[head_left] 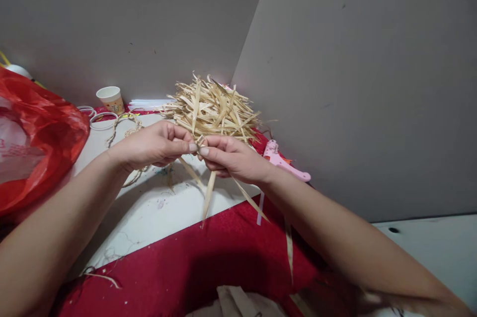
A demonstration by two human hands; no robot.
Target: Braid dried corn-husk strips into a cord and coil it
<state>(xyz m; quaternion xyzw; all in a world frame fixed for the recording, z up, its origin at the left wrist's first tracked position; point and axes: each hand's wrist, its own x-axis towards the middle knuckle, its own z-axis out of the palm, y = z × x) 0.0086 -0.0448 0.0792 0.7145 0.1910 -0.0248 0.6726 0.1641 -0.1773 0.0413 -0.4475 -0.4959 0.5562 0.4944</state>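
Fingertip to fingertip, my left hand (pixel 158 144) and my right hand (pixel 235 158) pinch a small twisted piece of dried straw strips. Loose ends of these pale yellow straw strips (pixel 209 197) hang down below my fingers, fanned out over the white board (pixel 149 222). A thin braided straw cord (pixel 131 129) curls on the board behind and beneath my left hand; I cannot tell where it joins the strips. Just beyond my hands lies a heap of flat dried straw (pixel 219 108).
A pink glue gun (pixel 285 164) lies right of the heap against the grey partition (pixel 354 88). At left stand a paper cup (pixel 111 100), white rings (pixel 104 121), clear sticks (pixel 147 104) and a red plastic bag (pixel 55 123). Red cloth (pixel 167 267) covers the near table.
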